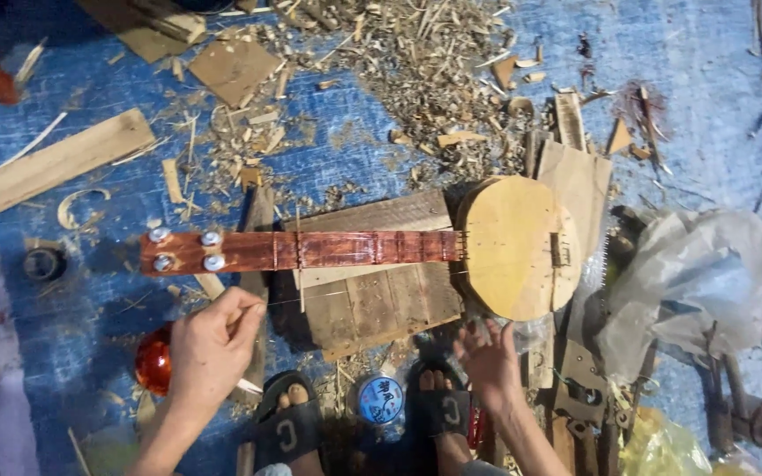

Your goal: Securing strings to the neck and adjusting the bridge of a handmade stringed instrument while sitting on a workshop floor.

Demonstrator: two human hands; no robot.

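A small handmade stringed instrument lies across a wooden board point(381, 300) on the blue tarp. Its red-brown neck point(310, 249) has several silver tuning pegs point(185, 249) at the left end, and its round pale wooden body point(513, 247) is at the right. My left hand point(209, 348) is pinched shut on a thin string point(310, 298) that runs right, below the neck. My right hand point(489, 357) hovers with fingers apart just below the body, holding nothing I can make out. My feet in black sandals point(438, 405) rest below the board.
Wood shavings and offcuts point(416, 70) cover the tarp at the top. A long plank point(50, 166) lies at left, near a tape roll point(43, 263). A red glossy object point(153, 361), a blue-lidded tin point(379, 398), a plastic bag point(690, 273) and metal tools point(743, 410) surround me.
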